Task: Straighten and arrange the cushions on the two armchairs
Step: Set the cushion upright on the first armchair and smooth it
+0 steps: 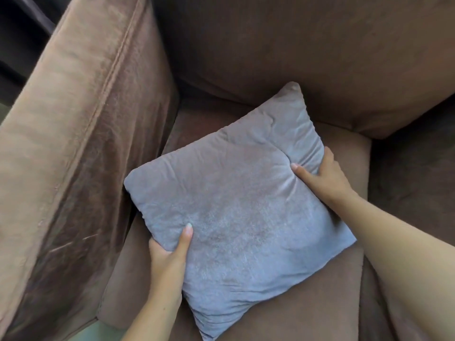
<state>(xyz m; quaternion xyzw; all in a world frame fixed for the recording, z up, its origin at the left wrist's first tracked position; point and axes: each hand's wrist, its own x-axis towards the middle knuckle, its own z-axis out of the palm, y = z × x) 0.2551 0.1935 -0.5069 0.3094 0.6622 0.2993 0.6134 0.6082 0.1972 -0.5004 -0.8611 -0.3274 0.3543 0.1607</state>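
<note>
Both hands are clamped on the grey cushion (236, 193) — the left hand (167, 252) pinching its near-left edge, the right hand (325, 175) gripping the far-right edge, thumbs on top. It lies tilted over the brown seat cushion (307, 303), between the two hands. The risk, I'd say, is the limp filling sagging or bunching where the right thumb digs in, leaving it creased. It's roughly square — no real long axis — one corner pointing at the back cushion (295, 50).
</note>
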